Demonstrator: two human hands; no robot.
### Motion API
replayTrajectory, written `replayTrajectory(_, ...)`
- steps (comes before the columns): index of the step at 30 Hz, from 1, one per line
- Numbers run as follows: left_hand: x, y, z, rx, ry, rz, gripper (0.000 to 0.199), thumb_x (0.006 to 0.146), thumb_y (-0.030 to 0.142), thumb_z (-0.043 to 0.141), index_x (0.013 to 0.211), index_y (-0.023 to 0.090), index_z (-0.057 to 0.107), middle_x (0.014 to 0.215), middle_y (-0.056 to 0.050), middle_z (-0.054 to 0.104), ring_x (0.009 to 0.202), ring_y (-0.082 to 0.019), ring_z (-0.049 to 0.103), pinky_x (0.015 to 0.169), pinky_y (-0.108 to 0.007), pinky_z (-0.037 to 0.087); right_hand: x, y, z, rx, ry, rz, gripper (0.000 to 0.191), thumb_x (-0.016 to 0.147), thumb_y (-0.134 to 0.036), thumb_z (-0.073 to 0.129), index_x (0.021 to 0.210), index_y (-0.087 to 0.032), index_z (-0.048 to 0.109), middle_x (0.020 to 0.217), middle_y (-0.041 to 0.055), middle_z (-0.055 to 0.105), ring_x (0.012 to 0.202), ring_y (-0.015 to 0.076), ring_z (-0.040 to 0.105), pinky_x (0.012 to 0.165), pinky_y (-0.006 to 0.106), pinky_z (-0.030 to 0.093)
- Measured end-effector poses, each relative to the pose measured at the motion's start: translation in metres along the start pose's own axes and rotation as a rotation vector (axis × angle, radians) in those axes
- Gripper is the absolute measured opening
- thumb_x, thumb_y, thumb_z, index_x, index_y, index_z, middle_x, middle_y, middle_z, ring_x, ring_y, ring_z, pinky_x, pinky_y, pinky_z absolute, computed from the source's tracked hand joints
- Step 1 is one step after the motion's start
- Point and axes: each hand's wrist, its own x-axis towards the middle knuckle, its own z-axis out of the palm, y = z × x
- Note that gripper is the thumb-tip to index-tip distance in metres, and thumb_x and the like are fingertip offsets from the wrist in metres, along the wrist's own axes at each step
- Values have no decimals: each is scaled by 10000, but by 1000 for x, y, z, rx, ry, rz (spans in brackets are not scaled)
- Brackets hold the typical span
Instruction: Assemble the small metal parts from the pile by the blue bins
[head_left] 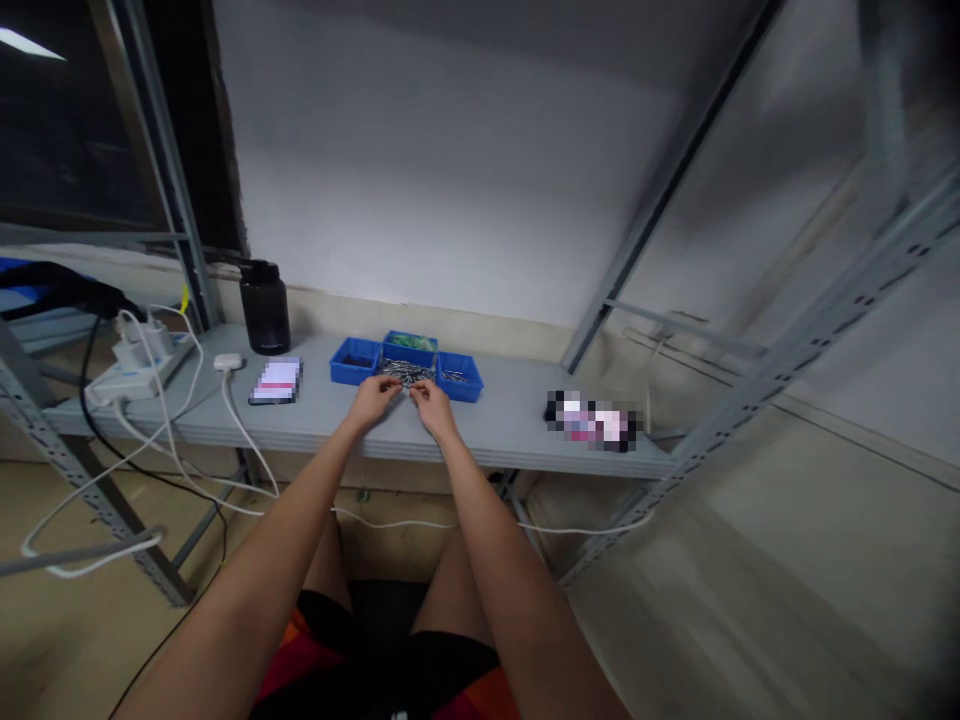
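Note:
My left hand [373, 402] and my right hand [433, 405] are close together at the front of a group of small blue bins. Both have their fingertips pinched; whatever lies between them is too small to make out. Just beyond the fingers is a heap of thin silvery metal pieces [406, 371] in the middle bin. The left blue bin [355, 375] holds small dark parts. In the right blue bin [466, 391] lie some more silvery pieces. Behind the heap, the back blue bin [410, 337] contains something green and shiny.
A dark bottle [265, 310] and a phone [276, 381] with a lit screen are to the left on the grey shelf [510, 425]. Further left, a white power strip [139, 370] trails cables over the front edge. A blurred-out object [591, 420] lies right, near a metal upright.

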Motion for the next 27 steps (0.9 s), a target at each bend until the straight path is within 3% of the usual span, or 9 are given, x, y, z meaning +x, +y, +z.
replayTrajectory(8,-1,7,1,-81,-45,67,222,774,294,634,871,134,754,927,-92,763,865,-228,670,845,-336,511,-3,-1,0,-210,-140,-34,125,879,-198,548,931,-212,661,880,41,713,824,191,638,792,305,474)
replayTrajectory(16,-1,5,1,-109,-36,60,219,763,312,651,849,142,757,905,-93,765,863,-231,672,847,-342,516,-3,0,0,-163,-165,-92,112,864,-232,588,933,-213,674,886,31,710,828,184,637,784,298,482)
replayTrajectory(22,0,1,2,-109,-1,30,223,758,321,668,859,139,747,911,-100,761,859,-231,670,843,-350,518,-3,-2,-2,-136,-137,-62,101,857,-215,581,903,-206,671,894,40,720,850,190,646,796,306,479)
replayTrajectory(27,1,-4,3,-62,61,1,221,759,296,639,877,132,730,904,-100,752,821,-213,652,810,-338,516,-2,-3,-2,-60,-40,-41,74,846,-240,578,839,-200,639,840,34,704,805,187,639,782,302,474)
